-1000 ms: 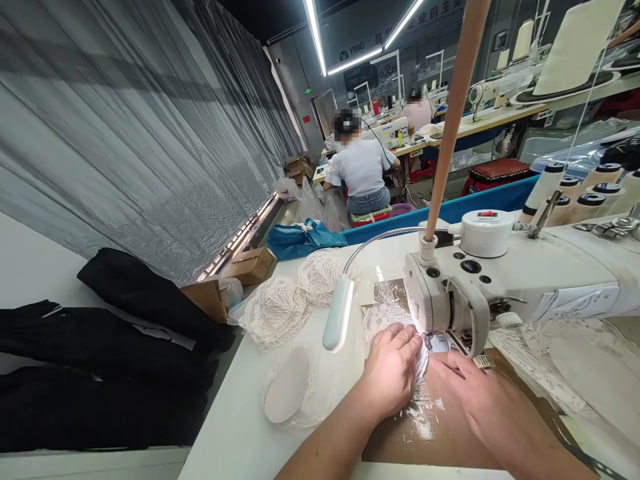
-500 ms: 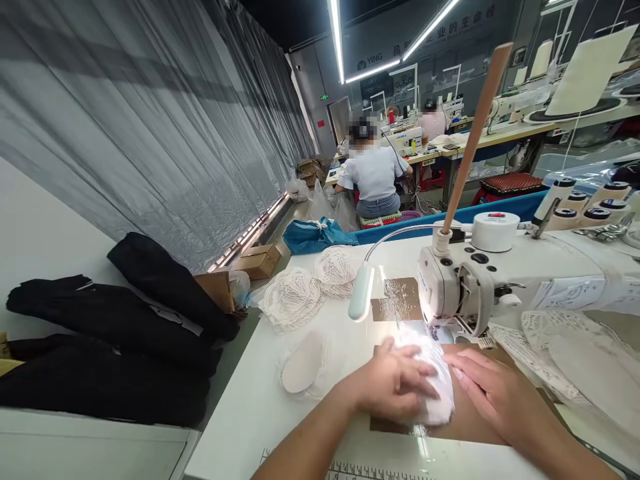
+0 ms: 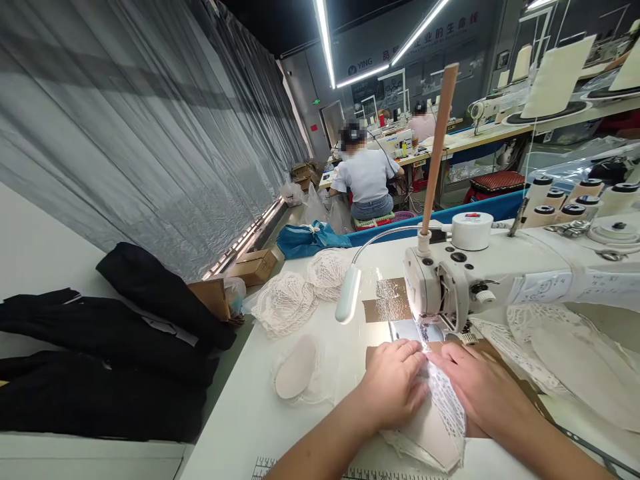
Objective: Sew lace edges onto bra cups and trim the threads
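A white lace piece [image 3: 449,403] with a beige lining lies on the near part of the white table [image 3: 230,420], its far end just in front of the needle area of a sewing machine [image 3: 480,273] and its wider end pointing near. The left hand [image 3: 397,380] rests palm down over its left side, fingers bent together (whether they pinch the cloth I cannot tell). The right hand [image 3: 473,377] lies along its right edge with the fingers stretched out, open rather than closed around anything, and the fingertips of both hands nearly meet at the far end. Brown tape [image 3: 393,310] covers the table left of the needle, and a small lamp [image 3: 349,293] on a bendy neck hangs above it. Farther left sit a beige oval pad [image 3: 296,367] and, beyond that, two lace piles [image 3: 285,303] side by side. More lace pieces [image 3: 585,360] lie to the right, beneath the machine's arm. A wooden rod [image 3: 440,147] stands up from the machine, with thread spools [image 3: 573,213] behind its right part. At the far side, a person in a pale top [image 3: 367,175] sits at another table; dark clothes [image 3: 125,360] lie at the left, below a grey curtain [image 3: 150,133].
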`<state>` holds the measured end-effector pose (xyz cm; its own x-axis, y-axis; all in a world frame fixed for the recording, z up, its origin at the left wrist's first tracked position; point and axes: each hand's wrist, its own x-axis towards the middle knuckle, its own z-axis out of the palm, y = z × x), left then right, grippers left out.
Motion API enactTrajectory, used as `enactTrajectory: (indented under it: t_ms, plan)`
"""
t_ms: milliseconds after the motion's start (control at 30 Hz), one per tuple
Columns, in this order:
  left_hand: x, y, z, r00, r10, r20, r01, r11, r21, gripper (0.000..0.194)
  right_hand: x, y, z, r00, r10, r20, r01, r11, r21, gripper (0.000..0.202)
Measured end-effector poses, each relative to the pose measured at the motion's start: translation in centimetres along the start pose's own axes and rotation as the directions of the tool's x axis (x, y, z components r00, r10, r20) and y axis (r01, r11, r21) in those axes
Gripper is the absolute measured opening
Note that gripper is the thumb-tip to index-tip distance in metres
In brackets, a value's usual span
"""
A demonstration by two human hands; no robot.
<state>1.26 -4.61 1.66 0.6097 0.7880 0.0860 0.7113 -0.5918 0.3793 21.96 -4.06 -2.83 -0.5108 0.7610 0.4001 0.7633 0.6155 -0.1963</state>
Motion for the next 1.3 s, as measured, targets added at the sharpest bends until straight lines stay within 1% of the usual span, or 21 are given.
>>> enactTrajectory:
  t_ms: [167, 300, 500, 633, 700, 800, 900, 967, 1033, 1100, 1133, 1233, 1300]
  plan:
    - [0.9, -1.5, 0.1, 0.999, 0.041, 0.028, -0.042, 0.999, 0.029, 0.052, 0.4, -0.4, 0.2, 0.996, 0.087, -0.005, -0.087, 0.993, -0.074, 0.044]
    - [1.6, -2.3, -0.1, 0.994, 0.093, 0.054, -0.096, 0.994, 0.044, 0.054, 0.8, -0.6, 0.2, 0.994, 0.11, -0.007, -0.11, 0.99, -0.092, 0.048]
    - [2.6, -3.5, -0.8, 0.979, 0.171, 0.108, -0.176, 0.983, 0.041, 0.055, 1.2, -1.0, 0.1, 0.989, 0.149, -0.023, -0.151, 0.984, -0.1, 0.044]
    - [3.0, -4.6, -1.4, 0.958, 0.241, 0.154, -0.248, 0.968, 0.03, 0.056, 1.2, -1.1, 0.1, 0.99, 0.14, -0.02, -0.141, 0.987, -0.079, 0.044]
    - [2.9, -4.8, -1.7, 0.957, 0.242, 0.157, -0.251, 0.967, 0.041, 0.053, 0.9, -0.8, 0.1, 0.994, 0.106, -0.003, -0.106, 0.993, -0.044, 0.043]
    - [2.2, -4.0, -2.1, 0.974, 0.202, 0.098, -0.208, 0.976, 0.057, 0.045, 0.3, 0.0, 0.1, 0.997, 0.072, 0.012, -0.072, 0.997, 0.016, 0.043]
    - [1.3, -2.8, -2.2, 0.98, 0.199, 0.023, -0.199, 0.98, -0.008, 0.038, -0.4, 0.9, 0.3, 0.995, 0.095, 0.006, -0.095, 0.995, 0.04, 0.043]
    - [1.0, -2.1, -1.7, 0.987, 0.16, 0.002, -0.16, 0.987, -0.003, 0.028, -0.7, 1.3, 0.6, 0.994, 0.106, 0.013, -0.107, 0.993, 0.045, 0.042]
    - [0.8, -1.9, -1.0, 0.995, 0.1, -0.012, -0.099, 0.993, 0.068, 0.012, -0.9, 1.6, 0.8, 0.993, 0.11, 0.029, -0.112, 0.993, 0.049, 0.041]
    - [0.8, -2.0, -0.3, 0.996, 0.078, -0.041, -0.073, 0.991, 0.112, 0.014, -1.1, 1.6, 0.9, 0.992, 0.117, 0.047, -0.119, 0.991, 0.055, 0.04]
    - [0.8, -2.1, 0.0, 0.995, 0.082, -0.059, -0.076, 0.992, 0.103, 0.016, -1.2, 1.6, 0.9, 0.991, 0.121, 0.056, -0.124, 0.991, 0.057, 0.039]
    - [0.7, -2.5, 0.3, 0.989, 0.092, -0.113, -0.091, 0.996, 0.013, 0.015, -1.1, 1.3, 0.6, 0.99, 0.124, 0.069, -0.129, 0.989, 0.077, 0.036]
    - [0.6, -2.6, 0.1, 0.987, 0.084, -0.134, -0.092, 0.994, -0.06, 0.014, -0.8, 0.9, 0.1, 0.992, 0.077, 0.104, -0.089, 0.99, 0.111, 0.035]
